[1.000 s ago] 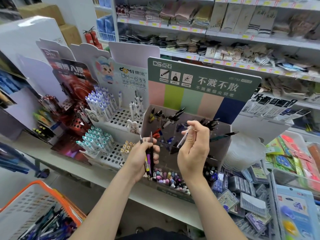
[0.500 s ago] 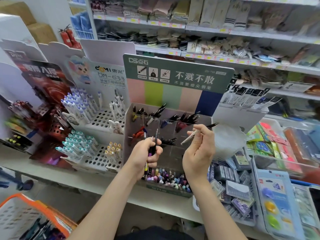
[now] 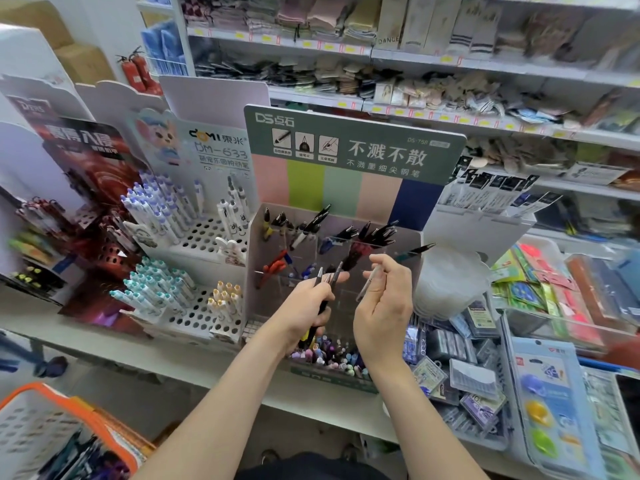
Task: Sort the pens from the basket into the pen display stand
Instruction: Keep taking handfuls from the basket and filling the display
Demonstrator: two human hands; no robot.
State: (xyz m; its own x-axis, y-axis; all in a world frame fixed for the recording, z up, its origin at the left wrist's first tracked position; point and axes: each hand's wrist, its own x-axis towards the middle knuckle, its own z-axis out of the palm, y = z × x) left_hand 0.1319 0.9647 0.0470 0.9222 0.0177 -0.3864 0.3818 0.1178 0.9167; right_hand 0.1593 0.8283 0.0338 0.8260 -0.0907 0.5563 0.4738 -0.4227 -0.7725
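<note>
Basket (image 3: 38, 431) with an orange rim and white perforated walls sits at the lower left, below the shelf, with a heap of loose pens (image 3: 79, 459) lying inside it. Up on the shelf, a white rack (image 3: 207, 237) full of round holes carries blue-capped pens (image 3: 156, 206) on its upper tier and teal-capped pens (image 3: 152, 285) on its lower tier.

Just right of that rack stands the pen display stand (image 3: 346, 188), with a green header, coloured stripes and clear compartments that hold dark pens leaning at angles.

In front of its compartments the left hand (image 3: 304, 306) is curled round a bunch of pens (image 3: 336, 273), whose tips point up toward the stand while the lower ends stick out under the palm.

Close beside it, without touching, the right hand (image 3: 384, 306) pinches a thin pale pen (image 3: 369, 284) between thumb and fingertips, with the pen slanting down and left.

A dark pen (image 3: 415, 250) juts out to the right from behind those fingers. Whether the hand holds it cannot be told.

Farther right, flat packets of stationery (image 3: 474, 375) lie crowded on the shelf, and a blue card pack (image 3: 550, 393) lies beyond them.
</note>
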